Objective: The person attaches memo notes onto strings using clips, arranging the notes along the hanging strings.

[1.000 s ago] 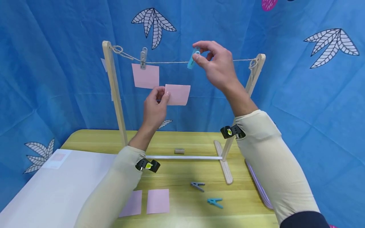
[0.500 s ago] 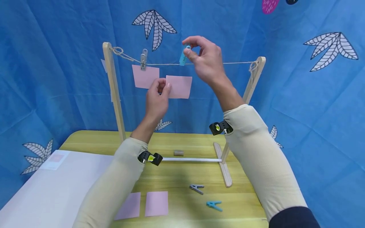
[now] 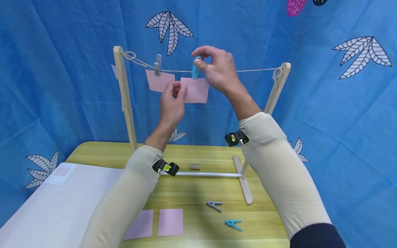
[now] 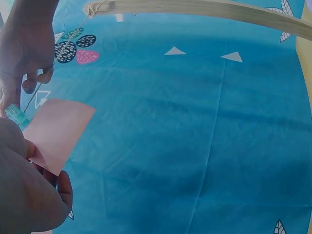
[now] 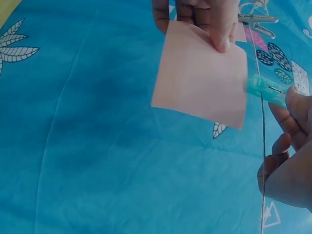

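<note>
My left hand (image 3: 172, 103) pinches the left edge of a pink paper square (image 3: 196, 91) just below the string (image 3: 254, 70). Between thumb and fingers, my right hand (image 3: 219, 67) grips a blue clothespin (image 3: 195, 71) by its upper end. Its lower end comes down at the paper's top edge; in the right wrist view the clothespin (image 5: 265, 89) lies across the string, its tip at the paper's edge. Whether its tip bites the paper, I cannot tell. To the left, a grey clothespin (image 3: 157, 67) on the string holds another pink paper (image 3: 156, 81), partly behind my left hand.
Wooden posts (image 3: 124, 96) carry the string above the table (image 3: 198, 191). On the table lie a grey clothespin (image 3: 214, 205), a blue clothespin (image 3: 233, 224), and pink papers (image 3: 170, 222). A small brown cylinder (image 3: 194, 167) lies by the white crossbar (image 3: 214, 174). A white board (image 3: 71, 203) is at left.
My right hand has moved left and then down with the blue clothespin, to the paper's top edge. My left hand has raised the pink paper towards the string.
</note>
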Tool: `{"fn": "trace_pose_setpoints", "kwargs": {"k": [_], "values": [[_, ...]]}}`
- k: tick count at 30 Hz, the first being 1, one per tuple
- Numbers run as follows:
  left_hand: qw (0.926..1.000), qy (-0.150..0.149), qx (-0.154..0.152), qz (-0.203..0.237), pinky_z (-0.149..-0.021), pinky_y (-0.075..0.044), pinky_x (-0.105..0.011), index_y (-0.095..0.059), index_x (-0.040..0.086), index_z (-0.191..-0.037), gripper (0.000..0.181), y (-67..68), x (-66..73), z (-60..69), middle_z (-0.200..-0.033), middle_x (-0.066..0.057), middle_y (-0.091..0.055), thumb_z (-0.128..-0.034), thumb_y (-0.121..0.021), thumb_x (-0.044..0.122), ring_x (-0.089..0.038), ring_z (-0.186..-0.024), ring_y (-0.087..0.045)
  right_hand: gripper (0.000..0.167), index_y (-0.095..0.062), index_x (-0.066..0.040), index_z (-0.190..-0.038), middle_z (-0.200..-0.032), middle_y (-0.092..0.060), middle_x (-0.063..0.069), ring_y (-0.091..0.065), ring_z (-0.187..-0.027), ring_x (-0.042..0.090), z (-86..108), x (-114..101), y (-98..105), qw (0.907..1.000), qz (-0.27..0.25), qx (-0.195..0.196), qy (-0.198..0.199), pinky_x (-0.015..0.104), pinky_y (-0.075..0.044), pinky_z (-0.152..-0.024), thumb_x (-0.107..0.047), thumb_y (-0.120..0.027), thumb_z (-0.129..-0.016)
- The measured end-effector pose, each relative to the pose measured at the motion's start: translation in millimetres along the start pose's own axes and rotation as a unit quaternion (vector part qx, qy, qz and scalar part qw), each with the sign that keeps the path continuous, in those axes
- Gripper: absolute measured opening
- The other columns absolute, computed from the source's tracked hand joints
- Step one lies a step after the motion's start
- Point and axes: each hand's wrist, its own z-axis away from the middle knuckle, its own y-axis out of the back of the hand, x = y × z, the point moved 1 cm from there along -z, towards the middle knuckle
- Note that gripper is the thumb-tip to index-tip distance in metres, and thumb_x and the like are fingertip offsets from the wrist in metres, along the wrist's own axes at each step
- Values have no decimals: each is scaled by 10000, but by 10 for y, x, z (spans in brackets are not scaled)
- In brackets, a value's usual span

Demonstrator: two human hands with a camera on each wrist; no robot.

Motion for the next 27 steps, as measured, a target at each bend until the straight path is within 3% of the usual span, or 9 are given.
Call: {"fn": "trace_pose_setpoints", "kwargs": {"k": [16,27], "values": [[9994,-271,-54,187,-835,-492,-234,-527,78,-1252,296,37,27,-21,-1127,-114,-587,-1005,-511,240,-148,-989,-531,309,-629,-240,-1274,-1081,-581,-35,-408,-693,157,24,48,-12,9987,124,-475,-110,270,-343,-617,-307,-543,-985],[9997,-169,-39,168,-825,-482,-227,-540,82,-1242,291,54,4,-20,-1129,-112,-602,-999,-523,242,-147,-978,-529,382,-599,-261,-1320,-1053,-565,-41,-479,-947,116,44,67,17,9973,53,-588,-429,258,-426,-721,-388,-553,-963]]}}
